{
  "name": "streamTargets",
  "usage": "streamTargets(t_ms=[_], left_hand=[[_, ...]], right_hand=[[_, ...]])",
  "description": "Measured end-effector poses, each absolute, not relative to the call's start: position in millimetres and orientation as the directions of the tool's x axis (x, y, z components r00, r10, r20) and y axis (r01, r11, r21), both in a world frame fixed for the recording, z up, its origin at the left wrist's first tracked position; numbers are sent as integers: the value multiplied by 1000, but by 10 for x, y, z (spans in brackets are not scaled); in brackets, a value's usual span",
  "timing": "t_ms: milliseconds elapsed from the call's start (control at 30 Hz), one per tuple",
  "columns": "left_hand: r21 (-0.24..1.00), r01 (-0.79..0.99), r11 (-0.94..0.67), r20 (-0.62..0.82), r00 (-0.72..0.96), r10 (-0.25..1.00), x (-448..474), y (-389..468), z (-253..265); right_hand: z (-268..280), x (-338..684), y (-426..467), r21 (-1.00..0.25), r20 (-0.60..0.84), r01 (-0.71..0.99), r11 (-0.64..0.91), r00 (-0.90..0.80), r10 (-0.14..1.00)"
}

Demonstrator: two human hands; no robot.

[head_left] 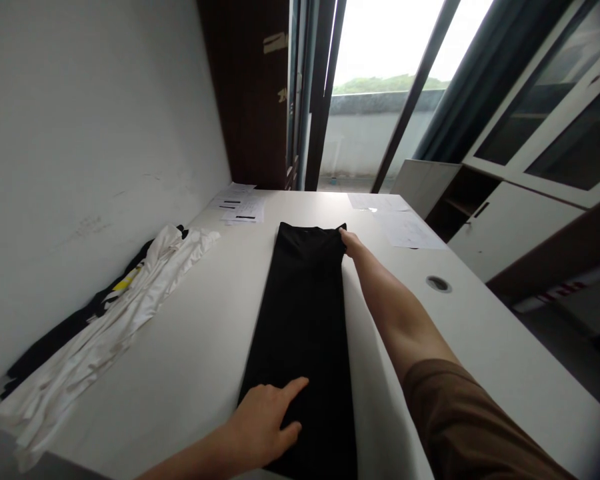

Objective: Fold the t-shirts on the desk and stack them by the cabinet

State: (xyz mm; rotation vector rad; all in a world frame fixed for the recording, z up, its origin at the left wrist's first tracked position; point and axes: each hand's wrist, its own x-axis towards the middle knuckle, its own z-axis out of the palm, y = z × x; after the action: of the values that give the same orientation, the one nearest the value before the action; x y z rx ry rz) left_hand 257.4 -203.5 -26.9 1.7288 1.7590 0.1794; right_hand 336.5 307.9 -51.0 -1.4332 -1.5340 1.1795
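a white table (215,313) carries the black garment (305,307) midway; crumpled clothes (130,317) line the table's left — papers (410,230) its far end. the left hand (263,420), unclenched, is over the garment; the right hand (350,243) pinches its far right corner — rightward, a cable hole (439,285).

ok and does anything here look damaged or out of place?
Yes, minor things. The wall has dark scuffs, and pale, torn-looking patches mar the dark brown panel. The white cloth lies bunched near the wall, unlike the black cloth, spread fairly flat beneath the left hand. I see nothing spilled.
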Motion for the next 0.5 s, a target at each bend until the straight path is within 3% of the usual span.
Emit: streamTargets(t_ms=[200, 400, 500], left_hand=[[648, 757, -88, -279, 342, 897, 2586, -2049, -112], [625, 759, -181, -254, 417, 873, 2586, -2001, -39], [605, 755, -251, -249, 479, 841, 2589, -1993, -2]], right_hand=[[-754, 3589, 2827, -900, -137, 428, -86, -90, 986], [-843, 3562, 2799, -715, 42, 685, 139, -156, 987], [-775, 3518, 2870, -726, 97, 660, 196, -183, 978]])
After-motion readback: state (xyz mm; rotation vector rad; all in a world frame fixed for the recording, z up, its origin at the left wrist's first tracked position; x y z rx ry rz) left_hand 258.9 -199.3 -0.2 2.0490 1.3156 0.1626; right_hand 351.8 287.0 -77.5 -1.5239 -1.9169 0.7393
